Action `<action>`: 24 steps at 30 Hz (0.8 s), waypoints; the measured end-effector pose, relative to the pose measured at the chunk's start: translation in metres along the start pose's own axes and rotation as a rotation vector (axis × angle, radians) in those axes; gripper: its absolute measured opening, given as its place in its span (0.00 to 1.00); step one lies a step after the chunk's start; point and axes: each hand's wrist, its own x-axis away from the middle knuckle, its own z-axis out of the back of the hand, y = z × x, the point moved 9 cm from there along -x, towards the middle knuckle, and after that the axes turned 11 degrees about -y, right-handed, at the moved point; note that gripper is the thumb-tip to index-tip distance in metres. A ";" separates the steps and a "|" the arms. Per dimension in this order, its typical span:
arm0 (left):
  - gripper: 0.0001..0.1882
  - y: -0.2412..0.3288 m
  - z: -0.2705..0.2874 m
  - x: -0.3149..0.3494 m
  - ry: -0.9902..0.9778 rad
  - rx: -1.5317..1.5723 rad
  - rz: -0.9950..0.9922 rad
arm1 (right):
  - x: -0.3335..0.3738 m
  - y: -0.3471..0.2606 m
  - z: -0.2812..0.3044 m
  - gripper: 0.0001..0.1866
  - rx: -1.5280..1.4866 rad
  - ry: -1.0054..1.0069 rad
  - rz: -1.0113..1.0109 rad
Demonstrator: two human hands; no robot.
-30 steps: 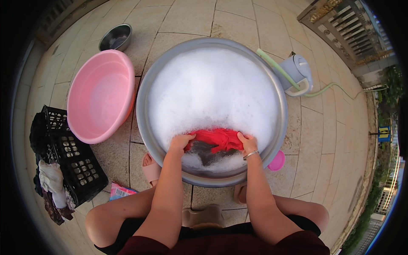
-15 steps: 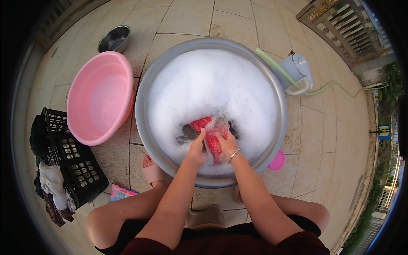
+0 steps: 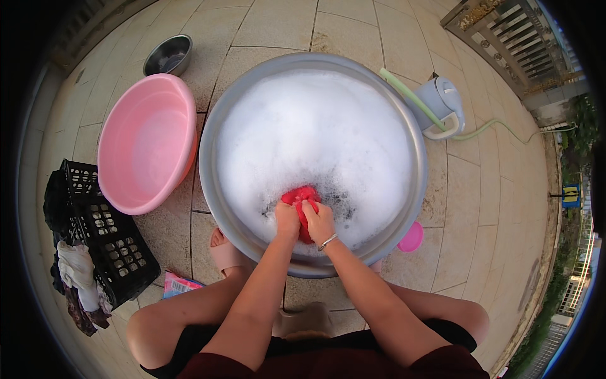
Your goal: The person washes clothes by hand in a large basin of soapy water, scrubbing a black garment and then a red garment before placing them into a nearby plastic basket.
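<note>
A wet red cloth [image 3: 300, 193] is bunched between my two hands, at the near side of a big round metal basin [image 3: 417, 167]. White foam [image 3: 309, 120] covers most of the water, with a thinner dark patch around the cloth. My left hand [image 3: 287, 218] is closed around the cloth's left side. Close beside it, my right hand [image 3: 320, 221], with a bracelet at the wrist, grips the right side. Part of the cloth hangs down between the hands toward the basin's near rim. Its exact kind of garment cannot be made out.
To the left stand a pink tub [image 3: 183, 170], a small metal bowl [image 3: 183, 60] and a black crate [image 3: 129, 262] with clothes [image 3: 77, 268] over its side. A colourful packet [image 3: 181, 284] lies near my foot. At right are a grey-blue pitcher [image 3: 435, 101], a green hose [image 3: 410, 95] and a pink scoop [image 3: 411, 237].
My hands have come closer together, the right one shifting left and slightly down. The red cloth, previously spread and partly foam-covered, is now gathered into a tighter bunch between them.
</note>
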 end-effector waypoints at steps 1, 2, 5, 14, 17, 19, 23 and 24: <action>0.10 -0.002 0.014 0.000 0.138 -0.319 0.039 | -0.006 0.019 0.006 0.20 0.085 0.002 -0.093; 0.12 -0.005 0.018 0.004 0.160 -0.293 0.096 | -0.008 0.029 0.021 0.21 0.214 -0.002 -0.232; 0.17 -0.017 0.019 0.014 0.158 -0.169 0.258 | -0.017 0.088 0.042 0.25 0.563 -0.386 -0.595; 0.18 -0.027 0.003 -0.012 -0.005 0.508 0.318 | -0.045 0.032 -0.016 0.33 0.187 -0.472 -0.244; 0.14 -0.034 0.031 -0.031 -0.127 0.680 0.187 | -0.011 -0.041 -0.045 0.18 0.298 -0.323 0.023; 0.14 -0.043 0.050 -0.047 -0.464 0.772 0.002 | 0.015 -0.078 -0.056 0.19 0.294 -0.295 0.202; 0.11 -0.013 -0.032 0.005 0.051 0.421 0.293 | -0.030 -0.020 0.025 0.20 0.228 0.138 -0.067; 0.12 -0.011 -0.039 0.011 0.020 0.327 0.388 | -0.030 -0.018 0.032 0.18 0.317 0.153 -0.093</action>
